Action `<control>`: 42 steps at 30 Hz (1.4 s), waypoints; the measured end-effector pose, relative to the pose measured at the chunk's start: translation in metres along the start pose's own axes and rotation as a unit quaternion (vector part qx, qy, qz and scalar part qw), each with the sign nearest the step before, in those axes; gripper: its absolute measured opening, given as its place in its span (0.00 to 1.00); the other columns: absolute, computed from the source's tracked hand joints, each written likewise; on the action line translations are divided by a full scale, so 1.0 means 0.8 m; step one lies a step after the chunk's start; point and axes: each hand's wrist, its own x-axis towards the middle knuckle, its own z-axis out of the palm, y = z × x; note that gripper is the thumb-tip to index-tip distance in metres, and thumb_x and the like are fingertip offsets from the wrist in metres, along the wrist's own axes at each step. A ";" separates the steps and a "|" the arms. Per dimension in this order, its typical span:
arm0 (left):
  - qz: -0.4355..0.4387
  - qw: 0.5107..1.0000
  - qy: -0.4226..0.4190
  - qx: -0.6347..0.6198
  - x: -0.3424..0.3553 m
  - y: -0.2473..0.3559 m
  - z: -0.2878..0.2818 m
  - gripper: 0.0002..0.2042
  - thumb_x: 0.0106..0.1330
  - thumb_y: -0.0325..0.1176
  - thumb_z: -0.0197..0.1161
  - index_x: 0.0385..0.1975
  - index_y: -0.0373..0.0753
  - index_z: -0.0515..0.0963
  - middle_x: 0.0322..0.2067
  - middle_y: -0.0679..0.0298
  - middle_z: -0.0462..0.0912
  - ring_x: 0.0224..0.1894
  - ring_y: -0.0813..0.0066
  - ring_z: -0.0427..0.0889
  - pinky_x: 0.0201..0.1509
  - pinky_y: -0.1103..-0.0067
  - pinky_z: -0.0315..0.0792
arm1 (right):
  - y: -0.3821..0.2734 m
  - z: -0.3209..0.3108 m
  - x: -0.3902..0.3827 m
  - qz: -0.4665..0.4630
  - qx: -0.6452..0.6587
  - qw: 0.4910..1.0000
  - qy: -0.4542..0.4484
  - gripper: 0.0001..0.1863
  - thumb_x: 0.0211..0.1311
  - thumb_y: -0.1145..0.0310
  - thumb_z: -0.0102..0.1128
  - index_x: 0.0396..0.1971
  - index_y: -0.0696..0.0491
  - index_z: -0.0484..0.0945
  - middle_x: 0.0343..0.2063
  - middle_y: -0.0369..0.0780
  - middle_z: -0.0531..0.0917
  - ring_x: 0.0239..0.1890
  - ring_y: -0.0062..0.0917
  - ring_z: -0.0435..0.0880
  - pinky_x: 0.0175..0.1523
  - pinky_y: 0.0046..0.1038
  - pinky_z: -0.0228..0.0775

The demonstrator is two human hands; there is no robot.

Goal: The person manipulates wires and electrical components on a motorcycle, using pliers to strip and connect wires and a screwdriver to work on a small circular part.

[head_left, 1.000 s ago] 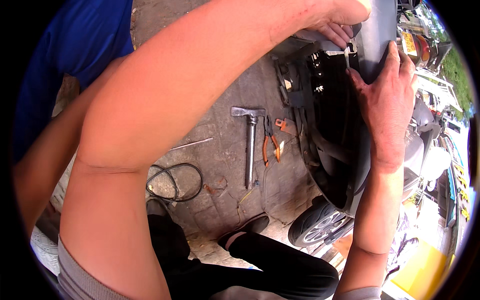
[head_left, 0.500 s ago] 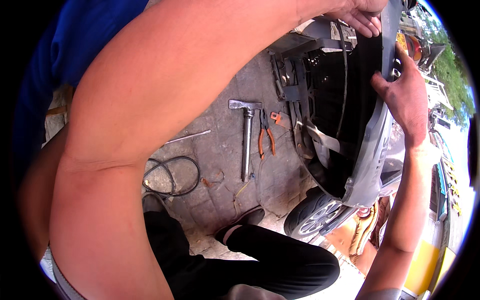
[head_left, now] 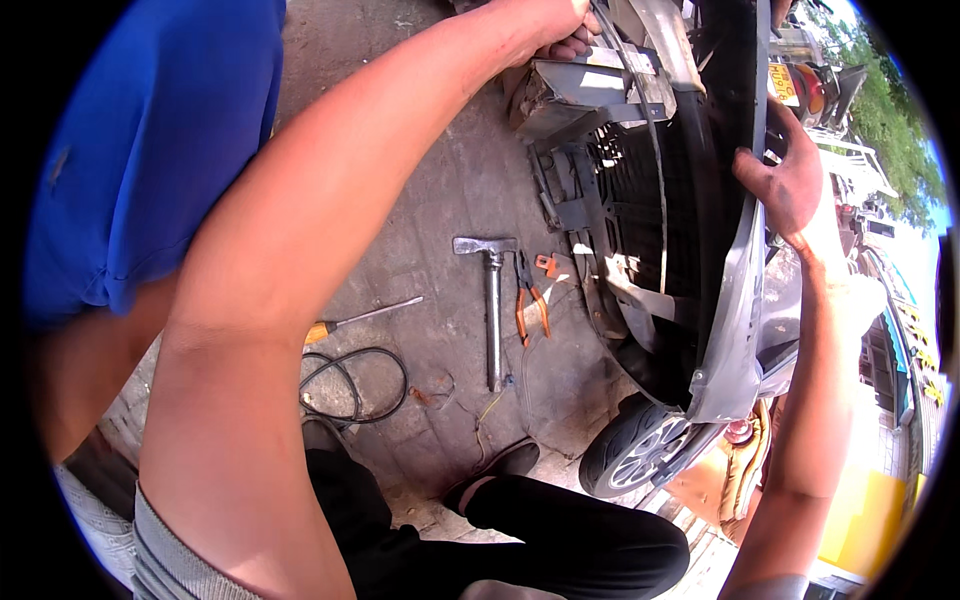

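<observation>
At the top, my left hand has curled fingers beside a metal bracket and a thin dark strip; what it holds is unclear. My right hand grips the edge of a long grey vehicle panel, thumb on its inner side. The panel's dark inside faces left. On the paving left of it lie a steel hammer, orange-handled pliers, a small orange piece, a screwdriver and a looped black cable.
A person in blue clothing is close on my left. A wheel sits below the panel. A vehicle's red tail light and a yellow board are at right. My black-trousered legs bend along the bottom.
My left hand has moved leftward, away from the panel's outer edge, and its fingers have curled. My right hand has shifted along the panel. More of the person's blue clothing shows.
</observation>
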 end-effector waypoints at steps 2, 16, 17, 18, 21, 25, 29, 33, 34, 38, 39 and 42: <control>0.011 0.999 -0.007 0.051 -0.018 0.009 0.019 0.13 0.70 0.34 0.53 0.28 0.38 0.83 0.20 0.64 0.82 0.18 0.71 0.79 0.22 0.77 0.74 | 0.030 0.000 -0.002 -0.001 -0.012 1.000 0.019 0.41 0.51 0.60 0.68 0.68 0.59 0.72 0.55 0.55 0.84 0.57 0.41 0.85 0.66 0.33 0.71; 0.151 0.849 0.226 0.454 -0.092 -0.013 0.018 0.36 0.60 0.55 0.69 0.67 0.46 0.72 0.67 0.45 0.64 0.70 0.47 0.66 0.73 0.63 0.63 | 0.040 -0.007 -0.007 -0.026 -0.008 0.999 0.044 0.48 0.49 0.49 0.70 0.69 0.62 0.69 0.55 0.58 0.82 0.59 0.45 0.83 0.67 0.36 0.71; 0.103 0.912 0.255 0.303 -0.084 -0.024 0.017 0.36 0.63 0.56 0.66 0.69 0.45 0.70 0.70 0.46 0.64 0.73 0.49 0.63 0.75 0.64 0.60 | 0.043 -0.005 -0.003 -0.037 -0.014 0.997 0.060 0.49 0.50 0.49 0.71 0.69 0.62 0.68 0.55 0.57 0.82 0.59 0.45 0.83 0.67 0.36 0.71; 0.046 0.950 0.274 0.143 -0.086 -0.027 0.024 0.37 0.67 0.58 0.64 0.71 0.44 0.68 0.72 0.47 0.64 0.75 0.52 0.59 0.76 0.64 0.57 | 0.044 -0.002 -0.005 -0.029 -0.002 0.998 0.058 0.49 0.50 0.49 0.71 0.69 0.62 0.68 0.54 0.57 0.83 0.59 0.44 0.83 0.67 0.36 0.71; -0.060 0.967 0.193 -0.155 -0.111 -0.027 0.055 0.36 0.72 0.63 0.54 0.70 0.41 0.69 0.70 0.55 0.70 0.71 0.54 0.68 0.73 0.59 0.61 | 0.052 0.008 -0.006 -0.002 0.045 0.998 0.036 0.50 0.51 0.48 0.71 0.70 0.63 0.67 0.52 0.56 0.84 0.57 0.42 0.84 0.66 0.34 0.71; -0.092 0.917 0.200 -0.334 -0.098 -0.018 0.123 0.28 0.76 0.61 0.49 0.56 0.42 0.80 0.53 0.58 0.85 0.51 0.57 0.84 0.61 0.60 0.75 | 0.091 0.017 0.003 -0.037 0.111 0.993 -0.023 0.49 0.54 0.48 0.72 0.70 0.63 0.65 0.50 0.55 0.85 0.54 0.39 0.85 0.63 0.31 0.73; -0.051 0.907 0.219 -0.355 -0.066 -0.036 0.102 0.24 0.75 0.54 0.52 0.56 0.40 0.78 0.58 0.57 0.81 0.57 0.56 0.80 0.65 0.56 0.71 | 0.081 0.025 0.005 -0.049 0.180 0.982 0.008 0.48 0.57 0.49 0.73 0.70 0.63 0.65 0.51 0.55 0.85 0.53 0.37 0.86 0.61 0.33 0.74; -0.063 0.897 0.237 -0.367 -0.076 -0.030 0.115 0.23 0.75 0.52 0.52 0.56 0.41 0.79 0.58 0.58 0.81 0.57 0.57 0.80 0.65 0.58 0.71 | 0.084 0.032 -0.001 -0.050 0.172 0.983 0.045 0.47 0.57 0.50 0.73 0.70 0.62 0.65 0.52 0.56 0.84 0.54 0.38 0.85 0.61 0.33 0.74; -0.061 0.893 0.250 -0.369 -0.074 -0.031 0.113 0.23 0.75 0.52 0.53 0.55 0.40 0.80 0.55 0.58 0.83 0.55 0.58 0.81 0.63 0.61 0.72 | 0.077 0.030 -0.002 -0.040 0.164 0.985 0.045 0.47 0.57 0.51 0.73 0.70 0.62 0.65 0.52 0.56 0.84 0.54 0.38 0.85 0.61 0.33 0.74; -0.052 0.883 0.275 -0.377 -0.056 -0.044 0.110 0.24 0.75 0.52 0.55 0.53 0.37 0.81 0.51 0.60 0.85 0.50 0.62 0.83 0.59 0.66 0.74 | 0.080 0.032 -0.002 -0.039 0.201 0.978 0.036 0.47 0.57 0.50 0.73 0.71 0.61 0.65 0.53 0.56 0.83 0.55 0.38 0.84 0.63 0.34 0.72; -0.049 0.883 0.275 -0.377 -0.053 -0.047 0.110 0.24 0.75 0.52 0.55 0.53 0.37 0.80 0.51 0.60 0.85 0.50 0.62 0.83 0.59 0.67 0.74 | 0.084 0.035 -0.001 -0.040 0.205 0.977 0.038 0.47 0.57 0.50 0.73 0.71 0.61 0.65 0.53 0.55 0.83 0.56 0.38 0.84 0.63 0.34 0.72; -0.053 0.889 0.254 -0.378 -0.051 -0.053 0.105 0.24 0.76 0.53 0.54 0.53 0.36 0.80 0.51 0.60 0.85 0.50 0.62 0.83 0.59 0.67 0.74 | 0.090 0.040 0.003 -0.040 0.210 0.976 0.039 0.48 0.56 0.49 0.73 0.71 0.61 0.65 0.53 0.55 0.83 0.56 0.38 0.84 0.64 0.34 0.72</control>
